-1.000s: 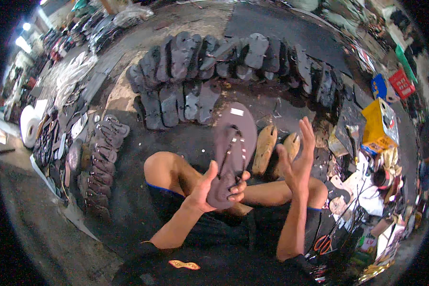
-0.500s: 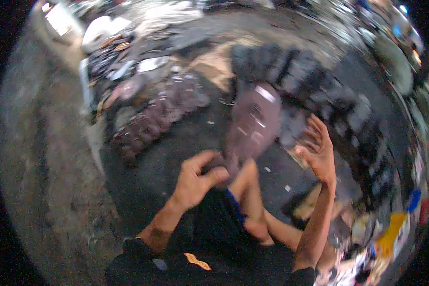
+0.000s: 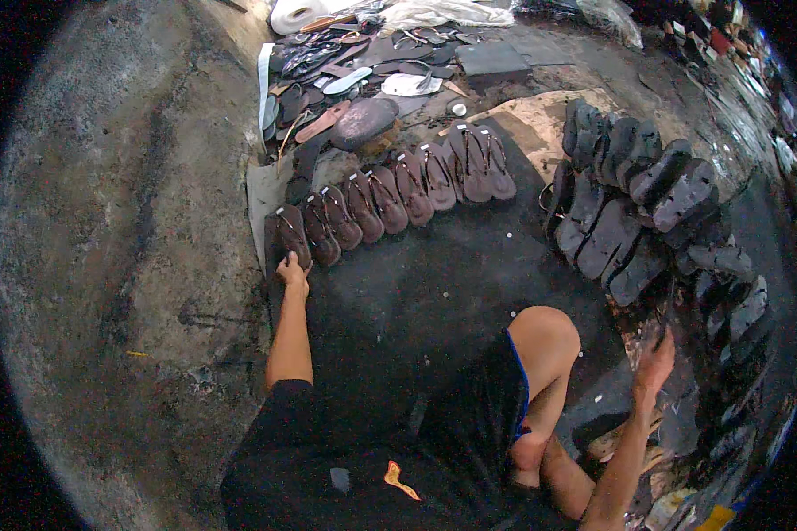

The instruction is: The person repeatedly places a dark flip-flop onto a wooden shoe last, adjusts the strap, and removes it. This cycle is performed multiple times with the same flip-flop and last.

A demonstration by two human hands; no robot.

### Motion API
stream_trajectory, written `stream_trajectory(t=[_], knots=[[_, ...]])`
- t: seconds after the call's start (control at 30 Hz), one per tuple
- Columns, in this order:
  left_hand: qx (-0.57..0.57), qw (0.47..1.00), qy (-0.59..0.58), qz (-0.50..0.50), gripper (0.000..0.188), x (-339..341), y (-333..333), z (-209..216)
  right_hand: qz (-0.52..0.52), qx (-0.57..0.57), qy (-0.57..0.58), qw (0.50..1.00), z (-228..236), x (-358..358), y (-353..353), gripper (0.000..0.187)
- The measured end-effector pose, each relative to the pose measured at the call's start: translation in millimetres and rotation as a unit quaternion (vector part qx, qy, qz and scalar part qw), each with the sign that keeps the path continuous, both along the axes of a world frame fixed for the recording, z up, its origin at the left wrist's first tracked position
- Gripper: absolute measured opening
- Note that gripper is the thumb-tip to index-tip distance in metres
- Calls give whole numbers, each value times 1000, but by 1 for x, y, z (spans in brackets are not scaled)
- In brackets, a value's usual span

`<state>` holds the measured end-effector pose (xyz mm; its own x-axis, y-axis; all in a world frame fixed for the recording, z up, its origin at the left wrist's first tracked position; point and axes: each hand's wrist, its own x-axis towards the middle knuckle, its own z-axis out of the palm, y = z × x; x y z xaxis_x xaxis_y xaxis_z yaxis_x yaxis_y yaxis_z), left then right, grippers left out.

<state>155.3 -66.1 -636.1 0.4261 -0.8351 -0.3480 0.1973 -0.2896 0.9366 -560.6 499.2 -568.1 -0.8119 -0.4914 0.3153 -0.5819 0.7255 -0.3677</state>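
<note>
My left hand is closed on the heel end of a brown flip-flop, which lies at the left end of a curved row. Several matching brown flip-flops lie side by side from there toward the right, most with small pale tags near the toe. Over on the right, my right hand reaches low beside a pile of dark grey soles. Its fingers blend into the dark things around them, so whether it holds anything is unclear.
A black mat spreads before my bent knee. Behind the row are heaped loose soles and a white roll. Bare concrete runs along the left, and brown cardboard lies at the back.
My left hand has moved the raised brown flip-flop from in front of me to the row's left end. My right hand, open before, has dropped lower beside the soles. The view has shifted.
</note>
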Motion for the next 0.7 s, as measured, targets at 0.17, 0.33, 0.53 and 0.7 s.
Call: stream_trajectory(t=[0.17,0.33,0.53,0.7], knots=[[-131,855,-499,44,50,-50,-1,8,-113,-250,-97,957,68,5,129,45],[-291,895,33,-336,49,-327,220,198,-157,-562,-324,745,185,179,102,55],[-227,606,353,-676,65,-419,433,319,-69,-692,-464,548,161,279,56,43],[-332,412,155,-834,54,-416,447,327,-48,-391,-289,873,176,281,110,65]])
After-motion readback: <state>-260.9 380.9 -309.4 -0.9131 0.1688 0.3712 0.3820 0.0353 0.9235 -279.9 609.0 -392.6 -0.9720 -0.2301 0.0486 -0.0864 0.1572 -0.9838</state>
